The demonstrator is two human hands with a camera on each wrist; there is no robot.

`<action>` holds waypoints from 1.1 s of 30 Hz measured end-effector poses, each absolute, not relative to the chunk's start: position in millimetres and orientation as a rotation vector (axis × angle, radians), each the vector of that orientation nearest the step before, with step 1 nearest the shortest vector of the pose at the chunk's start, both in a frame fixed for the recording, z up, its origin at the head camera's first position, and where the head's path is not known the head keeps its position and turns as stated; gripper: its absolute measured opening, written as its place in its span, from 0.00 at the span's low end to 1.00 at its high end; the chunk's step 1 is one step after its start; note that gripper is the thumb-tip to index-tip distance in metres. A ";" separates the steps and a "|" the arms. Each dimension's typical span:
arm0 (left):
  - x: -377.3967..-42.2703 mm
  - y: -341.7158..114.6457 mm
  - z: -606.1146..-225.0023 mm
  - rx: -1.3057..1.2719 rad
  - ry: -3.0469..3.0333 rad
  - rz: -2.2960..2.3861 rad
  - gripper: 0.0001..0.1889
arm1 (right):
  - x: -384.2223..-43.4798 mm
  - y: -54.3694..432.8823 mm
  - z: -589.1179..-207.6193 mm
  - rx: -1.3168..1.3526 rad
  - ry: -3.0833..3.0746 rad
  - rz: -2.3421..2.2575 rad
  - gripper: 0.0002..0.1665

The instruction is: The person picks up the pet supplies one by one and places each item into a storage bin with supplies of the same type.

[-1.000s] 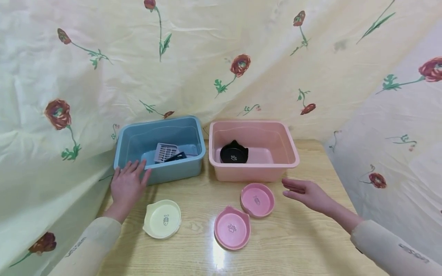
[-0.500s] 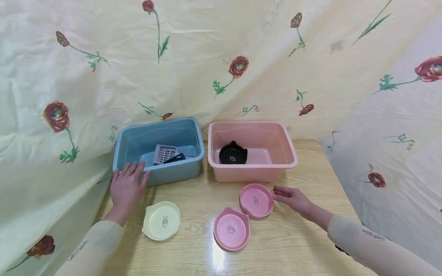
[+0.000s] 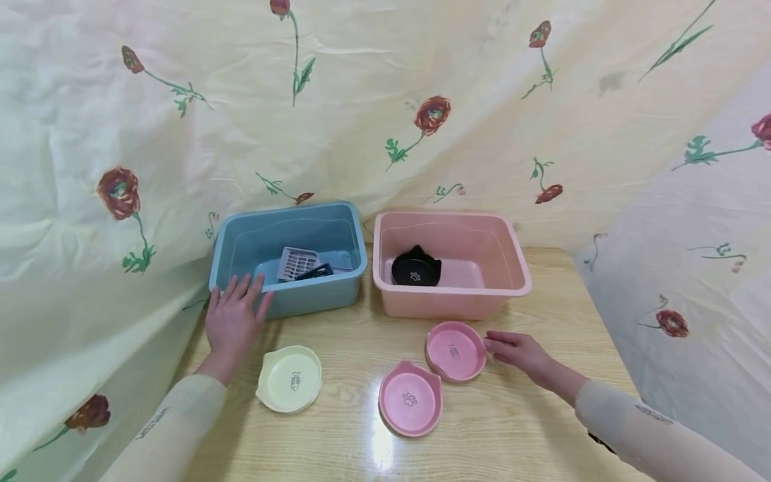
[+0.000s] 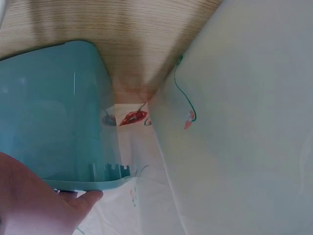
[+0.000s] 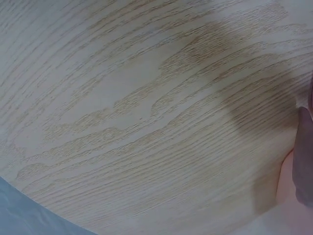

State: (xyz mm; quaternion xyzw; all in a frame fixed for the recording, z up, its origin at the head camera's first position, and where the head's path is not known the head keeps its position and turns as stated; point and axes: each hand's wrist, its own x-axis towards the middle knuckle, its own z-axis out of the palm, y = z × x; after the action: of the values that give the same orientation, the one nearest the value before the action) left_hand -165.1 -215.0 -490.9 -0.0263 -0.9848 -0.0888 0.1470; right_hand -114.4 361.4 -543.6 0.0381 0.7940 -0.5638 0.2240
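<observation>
My left hand (image 3: 233, 321) rests with spread, nearly straight fingers on the front rim of the blue bin (image 3: 313, 301), near its left corner. In the left wrist view, that hand (image 4: 39, 205) lies at the rim beside the bin's outer wall (image 4: 54, 117). My right hand (image 3: 521, 353) has fairly straight fingers, their tips right at the right edge of a round pink bowl (image 3: 456, 352) with a fish print. A second pink bowl (image 3: 410, 400), cat-eared with a paw print, sits just nearer. Only part of the right hand (image 5: 304, 156) shows in the right wrist view.
A pink bin (image 3: 448, 304) holds a black cat-eared bowl (image 3: 415, 269). Inside the blue bin lie a grey slotted litter scoop (image 3: 298, 262) and a dark item (image 3: 318, 271). A cream bowl (image 3: 290, 379) stands on the wooden table (image 3: 337, 428). Floral cloth (image 3: 361, 134) hangs behind.
My right hand has moved left and slightly toward me, from near the pink bin's right corner to the fish-print bowl. My left hand stays on the blue bin's rim.
</observation>
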 end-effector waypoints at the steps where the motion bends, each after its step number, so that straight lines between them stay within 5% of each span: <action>1: -164.9 -215.4 -490.7 -0.076 -2.837 -0.261 0.30 | -115.5 361.4 -544.7 0.115 2.167 -1.581 0.35; 33: -164.2 -214.1 -492.4 -0.098 -2.793 -0.257 0.29 | -127.0 350.0 -559.2 -0.003 2.207 -1.580 0.31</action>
State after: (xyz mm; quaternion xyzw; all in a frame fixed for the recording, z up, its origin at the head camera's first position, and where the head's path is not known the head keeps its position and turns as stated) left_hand -164.2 -214.1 -492.4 -0.0343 -0.9813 -0.0901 0.1667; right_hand -127.0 350.0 -559.2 -0.0010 0.7945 -0.5690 0.2121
